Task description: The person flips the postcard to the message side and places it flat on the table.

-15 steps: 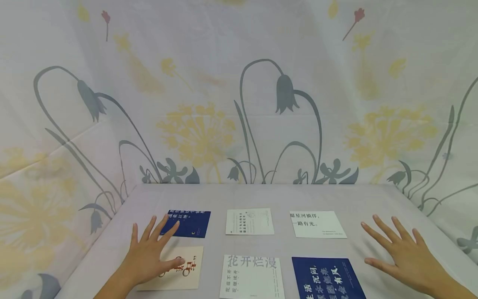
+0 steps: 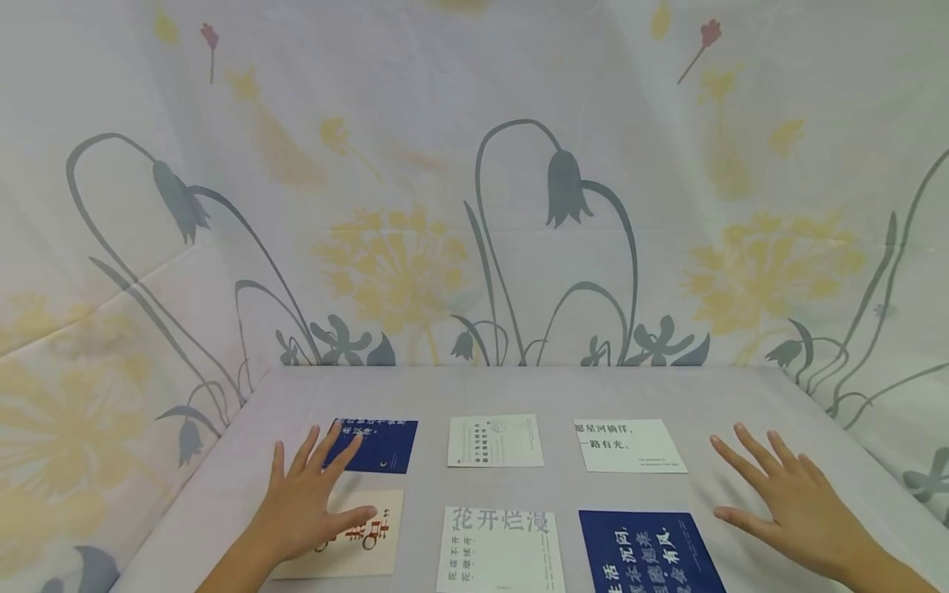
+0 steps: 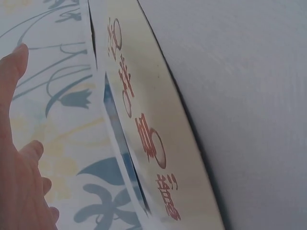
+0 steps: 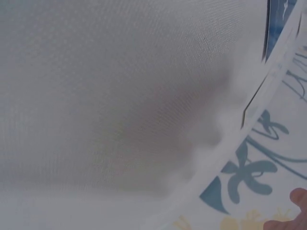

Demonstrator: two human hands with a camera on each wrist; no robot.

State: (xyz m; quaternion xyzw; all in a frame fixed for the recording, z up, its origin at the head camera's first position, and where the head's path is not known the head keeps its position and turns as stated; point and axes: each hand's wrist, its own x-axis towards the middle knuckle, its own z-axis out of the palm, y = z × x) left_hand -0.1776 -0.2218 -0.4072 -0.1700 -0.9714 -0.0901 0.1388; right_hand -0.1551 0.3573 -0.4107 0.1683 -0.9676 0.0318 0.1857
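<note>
My left hand (image 2: 300, 506), fingers spread, hovers over the left-hand cards and holds nothing. Beneath it lies a cream card (image 2: 341, 564) with red-brown lettering, partly covered by the hand; the left wrist view shows this card (image 3: 139, 96) close up. Its fingertips overlap a dark blue card (image 2: 393, 453) behind. On the other side, my right hand (image 2: 804, 511) is spread in the air, holding nothing. Nearest to it are a white card (image 2: 645, 457) with black characters and a dark blue card (image 2: 656, 560) with white characters. Only fingertips (image 4: 290, 215) show in the right wrist view.
Between the hands lie a white card (image 2: 519, 445) at the back and another white card (image 2: 511, 568) with large grey characters in front. All the cards rest on a pale cloth-covered table (image 2: 474, 387). A flower-printed curtain (image 2: 415, 165) rises behind and at the sides.
My left hand has shifted slightly to the right, and my right hand slightly to the left. The cards stay where they were.
</note>
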